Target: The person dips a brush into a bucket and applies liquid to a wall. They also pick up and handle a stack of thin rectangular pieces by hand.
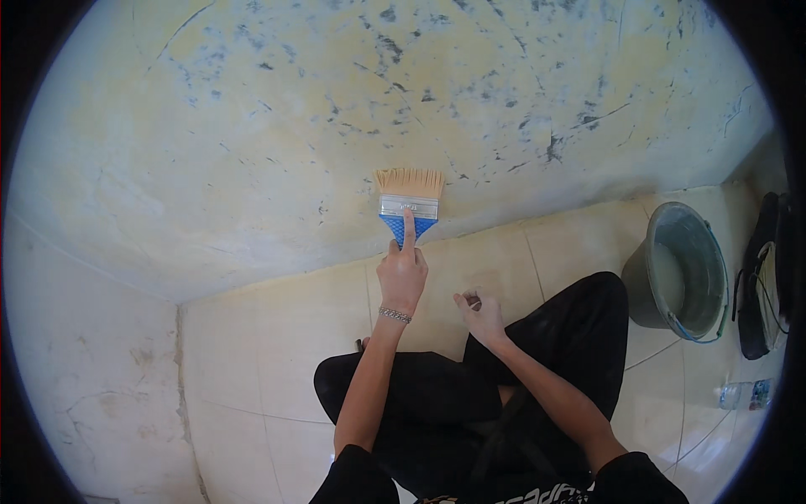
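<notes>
My left hand (403,273) is closed round the blue handle of a wide flat paintbrush (409,206), its index finger stretched along the metal ferrule. The brush points away from me, and its tan bristles meet the lower part of the wall (277,168) in this view. Yellowish and pale patches cover that wall, with dark scuffs and scratches across it. Over my crossed legs, my right hand (483,317) hangs with its fingers curled in loosely, and I see nothing in them. A chain bracelet (395,315) circles my left wrist.
To my right a dark grey bucket (640,281) with a blue-edged handle holds some whitish liquid. Beyond it lies a black bag-like item (756,294), with a clear plastic bottle (739,395) nearer me. Beige tiles (277,336) make up the floor; a side wall (101,353) rises at the left.
</notes>
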`<state>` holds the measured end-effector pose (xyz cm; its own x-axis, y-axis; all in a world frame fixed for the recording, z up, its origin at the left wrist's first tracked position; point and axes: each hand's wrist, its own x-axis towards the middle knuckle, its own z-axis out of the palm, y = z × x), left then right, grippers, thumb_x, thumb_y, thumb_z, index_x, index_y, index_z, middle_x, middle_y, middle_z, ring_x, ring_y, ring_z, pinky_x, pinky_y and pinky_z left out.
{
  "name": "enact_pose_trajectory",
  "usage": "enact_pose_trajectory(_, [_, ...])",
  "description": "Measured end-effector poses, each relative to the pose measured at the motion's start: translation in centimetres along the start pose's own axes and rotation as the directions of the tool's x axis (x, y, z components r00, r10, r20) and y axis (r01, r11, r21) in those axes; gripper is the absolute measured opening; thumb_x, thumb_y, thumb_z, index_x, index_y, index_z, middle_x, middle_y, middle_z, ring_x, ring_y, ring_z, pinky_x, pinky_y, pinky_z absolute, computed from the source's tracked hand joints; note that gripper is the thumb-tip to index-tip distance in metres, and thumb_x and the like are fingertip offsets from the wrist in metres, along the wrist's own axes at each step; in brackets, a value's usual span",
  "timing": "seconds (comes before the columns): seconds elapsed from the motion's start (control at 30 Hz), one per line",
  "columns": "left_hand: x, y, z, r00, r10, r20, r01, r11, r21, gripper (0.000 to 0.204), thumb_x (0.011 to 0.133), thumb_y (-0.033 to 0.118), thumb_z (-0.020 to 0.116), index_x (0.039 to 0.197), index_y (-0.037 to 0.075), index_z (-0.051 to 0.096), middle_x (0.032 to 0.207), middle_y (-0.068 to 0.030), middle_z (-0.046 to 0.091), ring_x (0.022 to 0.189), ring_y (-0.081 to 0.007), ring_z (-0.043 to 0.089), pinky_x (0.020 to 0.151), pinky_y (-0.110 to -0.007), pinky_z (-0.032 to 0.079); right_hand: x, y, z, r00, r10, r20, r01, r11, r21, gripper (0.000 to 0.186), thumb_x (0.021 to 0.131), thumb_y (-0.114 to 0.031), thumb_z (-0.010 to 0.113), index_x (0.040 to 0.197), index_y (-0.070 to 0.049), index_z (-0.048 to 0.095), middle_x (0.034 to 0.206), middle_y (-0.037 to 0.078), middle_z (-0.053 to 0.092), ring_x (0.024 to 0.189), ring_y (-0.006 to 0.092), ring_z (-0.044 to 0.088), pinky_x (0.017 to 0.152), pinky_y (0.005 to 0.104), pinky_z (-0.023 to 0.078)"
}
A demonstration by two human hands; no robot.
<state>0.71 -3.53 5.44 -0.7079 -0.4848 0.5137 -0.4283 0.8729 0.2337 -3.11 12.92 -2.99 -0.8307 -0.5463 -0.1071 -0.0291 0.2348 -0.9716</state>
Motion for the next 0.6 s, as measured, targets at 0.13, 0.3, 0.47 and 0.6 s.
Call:
enact_pose_trajectory(0.13, [0.2, 0.9, -1.2, 0.997, -0.041, 0.068, 0.041, 0.999, 0.004, 0.081, 0.078, 0.0, 0.058, 0.151, 0.019, 0.03, 0.074, -0.0147, 0.057, 0.059, -0.0315, 0.059, 0.054, -0.044, 0.05, 0.2, 0.8, -0.1, 0.996, -0.052, -0.075, 0.051, 0.999, -0.017, 0.028, 0.089, -0.025, 0.068, 0.088, 0.003, 0.064, 0.07, 0.006, 0.061, 0.06, 0.0111, 0.055, 0.056, 0.0283, 0.046])
enact_pose_trajectory(0.3, [0.2, 0.8, -1.3, 0.999, -0.027, 0.046, 0.025, 0.999, 0.037, 0.079, 0.079, 0.002, 0.058, 0.151, 0.019, 0.029, 0.073, -0.0157, 0.058, 0.055, -0.0314, 0.059, 0.05, -0.042, 0.05, 0.2, 0.2, 0.0, 0.998, 0.019, -0.065, -0.02, 1.0, -0.01, 0.027, 0.087, -0.024, 0.068, 0.083, 0.001, 0.064, 0.072, 0.01, 0.064, 0.066, 0.0173, 0.06, 0.064, 0.0317, 0.049])
enact_pose_trajectory(0.47, [0.4, 0.9, -1.1, 0.998, -0.046, 0.053, 0.044, 0.999, 0.028, 0.083, 0.078, 0.0, 0.059, 0.151, 0.021, 0.027, 0.074, -0.016, 0.058, 0.061, -0.0326, 0.06, 0.054, -0.043, 0.05, 0.3, 0.1, -0.1, 0.998, 0.057, -0.041, -0.057, 0.998, -0.002, 0.027, 0.086, -0.024, 0.069, 0.083, 0.002, 0.064, 0.073, 0.01, 0.065, 0.069, 0.0173, 0.062, 0.066, 0.0314, 0.049])
enact_pose_trajectory(0.6, [0.3, 1.2, -1.5, 0.996, -0.051, 0.073, 0.048, 0.998, 0.04, 0.084, 0.077, 0.0, 0.059, 0.152, 0.02, 0.026, 0.073, -0.0157, 0.057, 0.06, -0.0324, 0.06, 0.053, -0.043, 0.05, 0.2, 0.1, -0.1, 0.999, 0.041, -0.031, -0.041, 0.999, -0.009, 0.027, 0.086, -0.024, 0.068, 0.084, 0.002, 0.064, 0.073, 0.01, 0.065, 0.069, 0.0173, 0.062, 0.066, 0.0319, 0.049])
